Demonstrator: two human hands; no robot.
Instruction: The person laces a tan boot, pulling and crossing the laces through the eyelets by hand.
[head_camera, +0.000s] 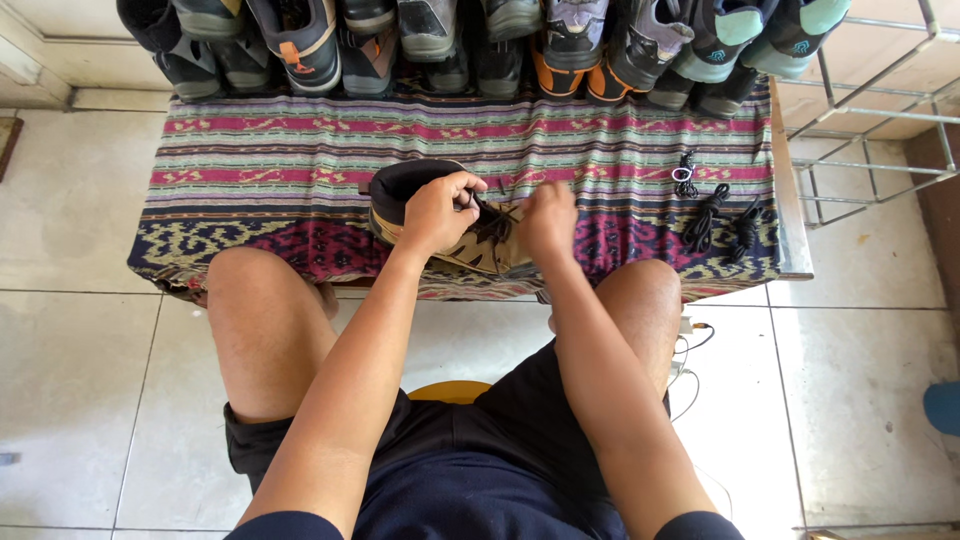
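A tan hiking boot (480, 250) with a black padded collar lies on the patterned woven cloth (300, 150) of a low table, at its near edge between my knees. My left hand (438, 212) rests on the boot's upper by the collar and pinches its black lace (492, 218). My right hand (550, 222) covers the boot's toe end, fingers curled over it; the lace end under it is hidden.
A row of several hiking shoes (480, 45) lines the far edge of the table. Bundles of spare black laces (712, 215) lie on the cloth at the right. A white wire rack (880, 110) stands to the right. A cable (690, 350) trails on the tiled floor.
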